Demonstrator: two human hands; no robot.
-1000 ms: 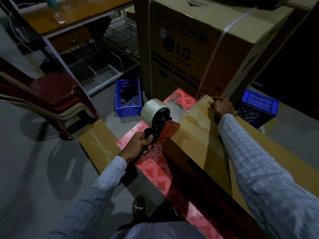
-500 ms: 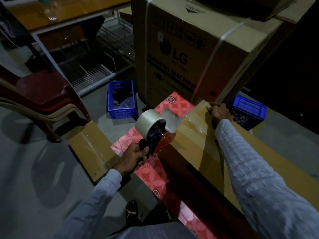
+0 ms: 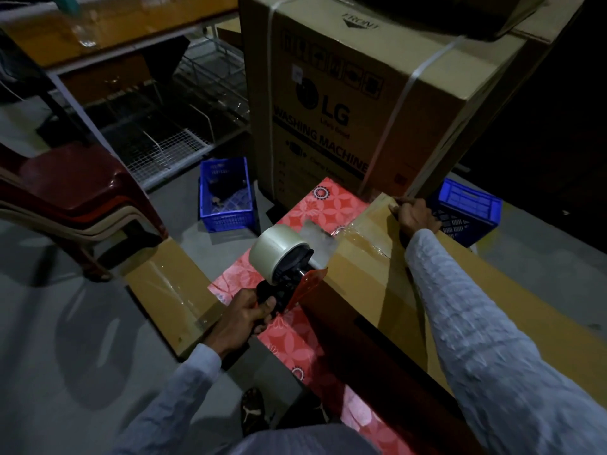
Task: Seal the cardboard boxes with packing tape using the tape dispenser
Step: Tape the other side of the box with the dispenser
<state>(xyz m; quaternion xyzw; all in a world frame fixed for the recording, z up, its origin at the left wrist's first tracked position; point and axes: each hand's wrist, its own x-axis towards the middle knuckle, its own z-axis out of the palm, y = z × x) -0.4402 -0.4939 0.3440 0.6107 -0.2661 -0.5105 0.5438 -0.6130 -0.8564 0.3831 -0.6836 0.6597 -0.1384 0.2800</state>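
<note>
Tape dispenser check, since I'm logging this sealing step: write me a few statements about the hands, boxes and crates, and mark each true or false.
1. The left hand grips the tape dispenser. True.
2. The right hand rests flat in the middle of the long cardboard box. False: it holds the box's far end.
3. Clear tape already lies across that box. True.
4. Both blue crates sit left of the washing machine box. False: one sits to its right.

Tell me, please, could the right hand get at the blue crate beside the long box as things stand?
Probably yes. The right hand grips the far end of the long cardboard box, and the blue crate sits just beyond it with nothing between, though the hand must let go first.
</note>
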